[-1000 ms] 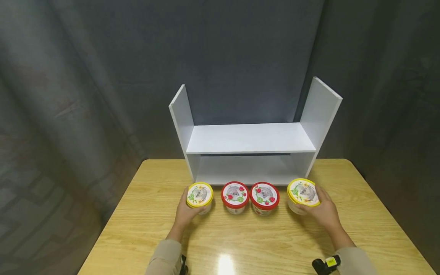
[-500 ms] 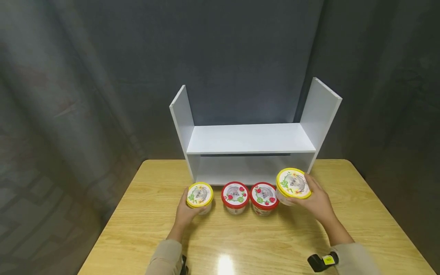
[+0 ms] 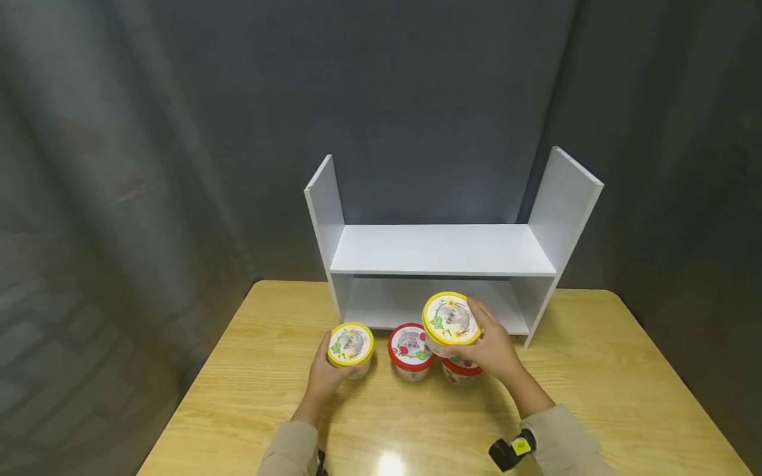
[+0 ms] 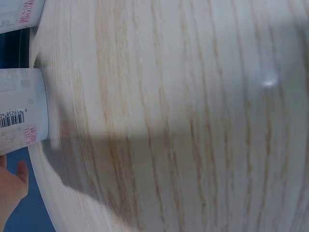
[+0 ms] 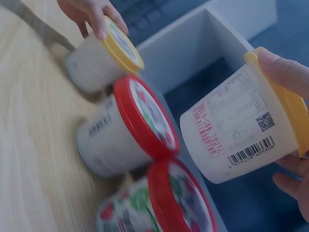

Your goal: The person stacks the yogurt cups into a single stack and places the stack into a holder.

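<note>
My left hand (image 3: 326, 373) is around a white paper tub with a yellow lid (image 3: 350, 344) that stands on the table at the left of the row. Raised over the row, a second yellow-lidded tub (image 3: 451, 320) is in my right hand (image 3: 493, 347), thumb and fingers around its lid. In the right wrist view this tub (image 5: 231, 128) hangs tilted, its barcode side showing. Two red-lidded tubs stand side by side: the left one (image 3: 411, 350) and the right one (image 3: 461, 377), which the lifted tub partly covers in the head view.
A white two-level shelf (image 3: 443, 250) stands behind the tubs, with upright side panels (image 3: 565, 205). The wooden table (image 3: 238, 396) extends around the row. Dark grey curtains (image 3: 428, 99) hang behind and at both sides.
My right hand has lifted the right yellow-lidded tub and carried it left, over the red-lidded tubs. My left hand keeps its hold on the other yellow-lidded tub. The head view has shifted slightly.
</note>
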### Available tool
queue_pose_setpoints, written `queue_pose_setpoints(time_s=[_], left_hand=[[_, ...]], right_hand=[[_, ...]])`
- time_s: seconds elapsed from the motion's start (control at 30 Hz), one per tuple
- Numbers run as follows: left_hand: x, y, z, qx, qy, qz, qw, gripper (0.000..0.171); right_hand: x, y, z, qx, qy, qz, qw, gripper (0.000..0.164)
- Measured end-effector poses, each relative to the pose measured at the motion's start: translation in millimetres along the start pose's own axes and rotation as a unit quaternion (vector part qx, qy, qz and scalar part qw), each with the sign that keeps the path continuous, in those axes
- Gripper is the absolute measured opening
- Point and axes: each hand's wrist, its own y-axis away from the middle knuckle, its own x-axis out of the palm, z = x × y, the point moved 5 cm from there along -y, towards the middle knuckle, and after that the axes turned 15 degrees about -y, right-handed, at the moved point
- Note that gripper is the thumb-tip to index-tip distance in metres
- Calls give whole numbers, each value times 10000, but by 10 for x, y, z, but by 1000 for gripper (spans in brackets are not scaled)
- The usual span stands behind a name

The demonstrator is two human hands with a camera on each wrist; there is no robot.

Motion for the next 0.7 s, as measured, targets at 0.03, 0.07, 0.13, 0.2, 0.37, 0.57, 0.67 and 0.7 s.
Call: queue_pose_setpoints(time_s=[0.03,0.07,0.13,0.2,0.37,0.57,0.67,0.7], left_hand=[[0,2,2,6,7,2,10000,101],[0,3,4,2,-6,4,10000,101],[-3,6,6,-9,-24,11,10000,101],[-3,6,2,-19,20,22,10000,101],[20,5,-37,-49,179,82,9998,101],[22,-10,-72,7,188,95,9998,101],[26,-16,-74,50,195,81,9998,101],[28,-17,-74,77,214,71,9997,100]], right_hand=[[57,-15,15,-43,-34,43,10000,101],[113,-31,34,-98,-96,76,9999,101],[218,-66,67,-169,-163,144,9996,100],[317,-102,93,-170,-254,231,9993,99],[498,-189,146,-166,-277,370,9988,99],[701,-319,224,-216,-494,396,9978,98],[801,-374,253,-354,-579,402,9969,97],[833,-389,259,-394,-577,402,9967,97]])
